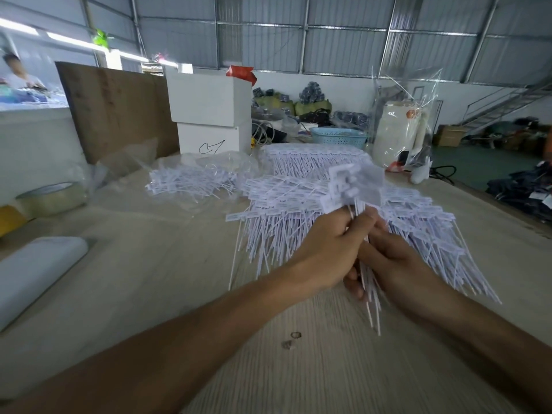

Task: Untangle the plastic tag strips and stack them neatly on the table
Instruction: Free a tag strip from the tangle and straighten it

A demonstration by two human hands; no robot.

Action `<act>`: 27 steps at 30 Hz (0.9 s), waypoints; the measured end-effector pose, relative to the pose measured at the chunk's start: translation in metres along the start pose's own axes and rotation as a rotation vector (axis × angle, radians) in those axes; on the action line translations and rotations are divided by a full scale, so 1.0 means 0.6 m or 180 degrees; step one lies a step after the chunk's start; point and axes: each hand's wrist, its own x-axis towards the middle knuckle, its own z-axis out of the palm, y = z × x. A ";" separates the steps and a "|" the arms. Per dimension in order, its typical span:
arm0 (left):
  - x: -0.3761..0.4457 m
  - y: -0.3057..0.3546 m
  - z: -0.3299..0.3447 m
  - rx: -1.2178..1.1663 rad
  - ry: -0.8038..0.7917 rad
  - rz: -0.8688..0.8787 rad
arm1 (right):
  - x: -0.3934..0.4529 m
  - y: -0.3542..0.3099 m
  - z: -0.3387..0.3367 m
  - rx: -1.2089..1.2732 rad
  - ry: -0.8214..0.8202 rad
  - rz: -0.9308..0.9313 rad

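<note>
Our left hand (331, 252) and right hand (397, 264) clamp together round a bundle of tags (352, 186); stems gathered to square them; stacked pile (286, 210) waits beyond.

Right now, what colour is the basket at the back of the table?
Light blue basket with a perforated lattice wall; head view shows it best.

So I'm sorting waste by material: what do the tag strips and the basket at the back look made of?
Tag strips: thin white plastic, matte, by the look; the tails flex. Basket: light blue moulded plastic with perforated walls, probably rigid.
</note>
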 end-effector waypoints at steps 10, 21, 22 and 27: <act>0.046 -0.003 -0.066 -0.0426 0.0419 0.0367 | 0.042 0.012 0.031 -0.0325 0.0353 0.0329; 0.043 -0.100 -0.381 0.4300 0.1513 -0.1368 | 0.084 -0.008 0.106 -0.0077 -0.0044 0.1212; 0.044 -0.114 -0.384 0.4410 0.1476 -0.1516 | 0.085 -0.010 0.115 -0.0072 -0.0156 0.1288; 0.064 -0.133 -0.411 0.4793 0.1928 -0.1224 | 0.093 -0.021 0.139 0.0254 -0.0421 0.1897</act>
